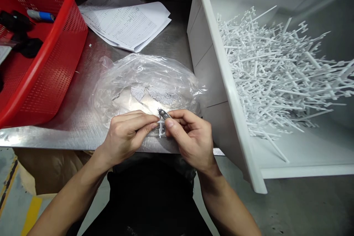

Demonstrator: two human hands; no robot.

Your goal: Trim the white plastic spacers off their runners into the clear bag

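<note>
My left hand (124, 134) pinches a small branched white plastic sprue (160, 129) between thumb and fingertips. In my right hand (192, 136) is a pair of small metal nippers (164, 114), its head up against the top of the sprue. The handles are hidden in my fingers, and I cannot tell whether the blades are closed. Beneath and beyond both hands a clear plastic bag (132, 68) lies spread out on the metal table (74, 105). Tiny whitish pieces (163, 94) show inside the bag.
To the right, a large white bin (235, 118) holds a heap of white plastic sprues (265, 70). A red perforated basket (66, 37) stands at left with a marker (41, 15) and black items inside. Printed papers (129, 22) lie behind the bag.
</note>
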